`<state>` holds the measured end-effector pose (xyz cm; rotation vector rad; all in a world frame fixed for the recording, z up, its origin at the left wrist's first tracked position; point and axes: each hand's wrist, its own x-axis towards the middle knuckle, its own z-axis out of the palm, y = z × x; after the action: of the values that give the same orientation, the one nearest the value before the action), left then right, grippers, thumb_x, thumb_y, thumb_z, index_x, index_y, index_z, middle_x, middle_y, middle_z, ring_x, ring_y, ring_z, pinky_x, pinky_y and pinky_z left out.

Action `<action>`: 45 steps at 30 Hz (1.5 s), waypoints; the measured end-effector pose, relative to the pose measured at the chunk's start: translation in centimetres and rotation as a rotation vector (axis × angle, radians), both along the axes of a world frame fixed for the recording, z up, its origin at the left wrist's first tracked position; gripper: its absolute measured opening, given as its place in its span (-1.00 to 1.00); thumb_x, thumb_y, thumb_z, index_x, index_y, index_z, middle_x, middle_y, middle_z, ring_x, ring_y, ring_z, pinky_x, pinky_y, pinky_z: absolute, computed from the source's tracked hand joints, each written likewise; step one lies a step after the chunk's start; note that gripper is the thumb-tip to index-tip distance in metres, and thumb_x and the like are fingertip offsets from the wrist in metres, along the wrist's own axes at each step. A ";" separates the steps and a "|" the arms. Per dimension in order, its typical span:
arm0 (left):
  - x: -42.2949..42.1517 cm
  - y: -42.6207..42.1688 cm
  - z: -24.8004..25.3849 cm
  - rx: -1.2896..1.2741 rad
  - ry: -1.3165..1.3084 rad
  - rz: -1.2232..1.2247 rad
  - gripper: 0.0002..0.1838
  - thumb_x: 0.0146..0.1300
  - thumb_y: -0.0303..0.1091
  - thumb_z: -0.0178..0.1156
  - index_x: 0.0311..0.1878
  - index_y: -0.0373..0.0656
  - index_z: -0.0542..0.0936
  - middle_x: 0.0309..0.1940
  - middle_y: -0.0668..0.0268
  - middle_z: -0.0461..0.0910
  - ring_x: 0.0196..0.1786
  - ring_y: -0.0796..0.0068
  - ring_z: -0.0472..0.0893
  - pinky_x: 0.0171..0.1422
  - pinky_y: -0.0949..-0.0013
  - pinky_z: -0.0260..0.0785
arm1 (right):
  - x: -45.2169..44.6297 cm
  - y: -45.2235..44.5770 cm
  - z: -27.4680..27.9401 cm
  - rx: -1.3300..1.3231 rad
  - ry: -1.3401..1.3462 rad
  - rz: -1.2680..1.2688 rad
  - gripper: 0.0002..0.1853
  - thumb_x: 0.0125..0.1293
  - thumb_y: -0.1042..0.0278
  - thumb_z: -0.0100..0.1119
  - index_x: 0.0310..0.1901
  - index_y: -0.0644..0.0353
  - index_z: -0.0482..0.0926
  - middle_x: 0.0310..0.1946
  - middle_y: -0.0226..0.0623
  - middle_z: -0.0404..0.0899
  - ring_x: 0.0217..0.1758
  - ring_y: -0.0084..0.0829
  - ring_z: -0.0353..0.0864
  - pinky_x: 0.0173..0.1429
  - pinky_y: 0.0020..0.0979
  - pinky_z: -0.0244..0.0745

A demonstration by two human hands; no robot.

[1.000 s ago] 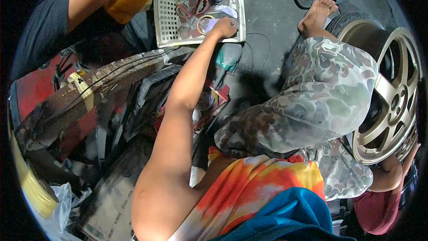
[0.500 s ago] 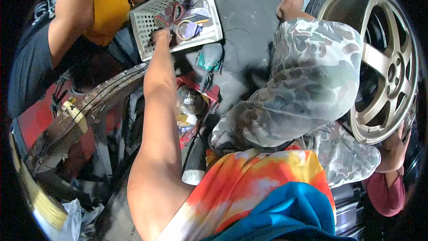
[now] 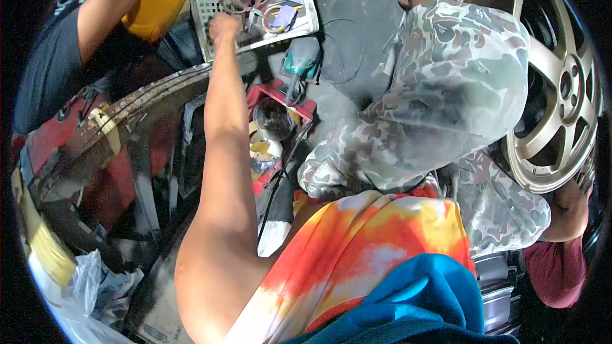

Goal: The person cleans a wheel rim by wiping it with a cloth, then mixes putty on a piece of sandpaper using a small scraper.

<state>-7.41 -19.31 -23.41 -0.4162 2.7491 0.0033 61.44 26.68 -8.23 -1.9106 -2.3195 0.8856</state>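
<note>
And there's the left hand point(image 3: 225, 27), down in the near left corner of the white perforated plastic basket point(image 3: 311, 16), fingers curled in together, though I can't tell whether they grip anything! Just beyond it, also inside the basket, lie the scissors with red loop handles point(image 3: 248, 6), while a teal-and-grey power tool point(image 3: 301, 57) sits on the floor just outside.
</note>
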 end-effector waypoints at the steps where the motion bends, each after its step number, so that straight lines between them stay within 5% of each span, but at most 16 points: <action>1: 0.5 0.7 2.0 -0.058 -0.013 -0.076 -0.38 0.08 0.06 0.41 0.04 -0.29 0.72 0.13 -0.07 0.68 0.22 -0.03 0.66 0.31 0.08 0.51 | 0.0 0.1 0.0 0.002 0.006 0.004 -0.72 0.33 0.30 0.29 -0.04 0.30 0.69 -0.15 -0.26 0.72 -0.07 -0.35 0.70 0.09 -0.29 0.56; 8: 8.0 2.8 14.5 -0.093 0.114 -0.507 -0.60 0.17 -0.04 0.42 -0.21 -0.26 0.74 -0.18 -0.08 0.74 -0.10 -0.04 0.74 0.04 0.05 0.54 | -1.0 3.0 1.0 0.098 0.122 -0.020 -0.73 0.35 0.30 0.29 -0.03 0.30 0.69 -0.15 -0.28 0.72 -0.07 -0.37 0.70 0.09 -0.30 0.56; 12: 12.8 9.7 26.6 0.755 0.176 -0.454 -0.81 0.45 -0.29 0.29 -0.12 -0.25 0.71 -0.27 0.45 0.64 -0.19 0.65 0.54 -0.02 0.50 0.41 | -0.1 6.3 2.9 0.288 0.339 -0.043 -0.73 0.35 0.30 0.28 -0.03 0.31 0.69 -0.15 -0.29 0.72 -0.07 -0.38 0.70 0.09 -0.31 0.56; 15: 14.2 16.3 31.9 1.031 0.112 -0.538 -0.89 0.46 -0.37 0.27 -0.15 -0.21 0.63 -0.31 0.49 0.55 -0.28 0.70 0.43 -0.15 0.58 0.27 | -5.8 5.7 11.0 0.326 0.396 -0.351 -0.72 0.57 0.32 0.12 0.05 0.39 0.66 -0.18 -0.41 0.69 -0.17 -0.64 0.57 0.01 -0.55 0.47; 18: 16.6 24.9 35.7 1.203 -0.087 -0.627 -0.93 0.43 -0.43 0.27 -0.18 -0.19 0.58 -0.36 0.53 0.44 -0.31 0.78 0.33 -0.25 0.63 0.06 | -7.7 6.1 15.5 0.443 0.753 -0.122 -0.72 0.54 0.26 0.19 0.04 0.32 0.67 -0.22 -0.40 0.70 -0.20 -0.65 0.58 -0.06 -0.60 0.45; 19: 19.4 29.7 37.7 1.097 0.043 -0.942 -0.92 0.38 -0.46 0.30 -0.20 -0.19 0.57 -0.38 0.54 0.41 -0.32 0.78 0.33 -0.25 0.61 0.07 | -8.2 6.0 16.8 0.397 0.857 -0.092 -0.72 0.54 0.24 0.19 0.05 0.28 0.67 -0.23 -0.39 0.70 -0.20 -0.64 0.59 -0.10 -0.59 0.46; 25: 33.2 46.6 39.9 1.478 -0.393 -1.715 -0.85 0.33 -0.49 0.38 -0.06 -0.24 0.68 -0.23 0.44 0.67 -0.19 0.71 0.57 -0.13 0.60 0.33 | -9.1 5.2 21.3 -0.001 1.440 -0.007 -0.40 0.56 0.02 0.13 0.27 0.50 0.46 -0.31 -0.32 0.61 -0.35 -0.68 0.54 -0.24 -0.68 0.41; 27: 37.6 49.6 39.7 1.345 -0.552 -1.698 -0.79 0.31 -0.47 0.41 -0.01 -0.23 0.68 -0.17 0.43 0.66 -0.21 0.74 0.57 -0.11 0.60 0.37 | -6.6 6.7 21.6 -0.164 1.492 0.135 -0.38 0.57 0.00 0.11 0.30 0.52 0.43 -0.35 -0.32 0.62 -0.40 -0.68 0.54 -0.27 -0.70 0.41; 29: 40.1 51.8 42.4 1.275 -1.077 -1.442 -0.72 0.49 -0.22 0.20 -0.10 -0.29 0.67 -0.22 0.15 0.75 -0.27 0.38 0.72 -0.17 0.34 0.54 | -3.8 7.3 20.5 0.131 1.378 0.189 -0.33 0.58 0.00 0.09 0.39 0.49 0.31 -0.39 -0.27 0.65 -0.45 -0.65 0.56 -0.33 -0.69 0.43; 30: 41.0 52.2 39.9 1.396 -0.915 -1.587 -0.80 0.39 -0.35 0.32 -0.03 -0.26 0.66 -0.19 0.29 0.71 -0.26 0.56 0.65 -0.14 0.47 0.48 | -2.1 7.3 18.7 0.373 1.329 -0.143 -0.60 0.62 0.17 -0.01 0.05 0.41 0.61 -0.21 -0.25 0.64 -0.24 -0.50 0.59 0.02 -0.40 0.50; 31: 41.8 52.1 36.8 1.512 -0.739 -1.726 -0.71 0.28 -0.48 0.43 0.05 -0.23 0.65 -0.16 0.43 0.66 -0.24 0.73 0.57 -0.10 0.60 0.41 | -3.3 6.4 18.9 0.463 1.617 -0.376 -0.60 0.64 0.15 -0.09 0.01 0.39 0.57 -0.13 -0.21 0.65 -0.18 -0.45 0.61 0.05 -0.34 0.53; 33: 41.0 52.1 35.0 1.268 -0.639 -1.775 -0.65 0.27 -0.48 0.44 0.10 -0.25 0.63 -0.17 0.41 0.67 -0.19 0.70 0.61 -0.04 0.58 0.47 | 4.3 9.9 16.0 0.020 1.862 0.123 -0.60 0.65 0.13 -0.11 0.02 0.37 0.55 -0.04 -0.21 0.66 -0.10 -0.43 0.64 0.11 -0.28 0.53; 35: 40.7 51.3 33.8 1.151 -0.654 -1.685 -0.75 0.31 -0.47 0.40 0.03 -0.29 0.65 -0.21 0.40 0.68 -0.18 0.68 0.62 -0.04 0.57 0.46 | 6.3 9.8 11.3 0.598 0.977 -0.445 -0.66 0.61 0.10 0.04 -0.02 0.22 0.65 -0.26 -0.34 0.69 -0.25 -0.61 0.63 -0.19 -0.51 0.52; 36: 40.8 50.7 33.5 1.187 -0.580 -1.687 -0.80 0.34 -0.48 0.37 -0.01 -0.30 0.67 -0.23 0.39 0.68 -0.19 0.67 0.61 -0.04 0.57 0.44 | 6.1 9.7 9.8 0.497 0.647 -0.569 -0.60 0.62 0.02 -0.03 -0.07 0.19 0.65 -0.32 -0.39 0.67 -0.30 -0.58 0.63 -0.19 -0.47 0.52; 39: 40.9 49.7 32.4 1.256 -0.254 -1.900 -0.86 0.20 -0.56 0.35 -0.16 -0.26 0.73 -0.29 0.23 0.68 -0.27 0.38 0.58 -0.07 0.36 0.38 | 8.4 11.4 -1.0 0.436 0.344 -0.463 -0.66 0.49 0.09 0.13 0.05 0.19 0.64 -0.44 -0.20 0.64 -0.30 -0.29 0.68 -0.16 -0.17 0.49; 45: 40.2 47.2 30.5 1.090 0.127 -2.151 -0.74 0.09 -0.35 0.37 -0.10 0.01 0.80 0.09 0.28 0.70 -0.02 0.26 0.51 0.25 0.22 0.23 | 7.6 13.6 -8.9 0.249 -0.219 -0.432 -0.10 -0.11 -0.21 0.63 0.26 0.10 0.58 0.26 0.09 0.47 0.17 0.09 0.63 0.19 -0.05 0.60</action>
<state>32.77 27.92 7.10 2.4938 1.4267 0.8033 69.05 40.31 -17.10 -2.3478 -1.8720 0.3462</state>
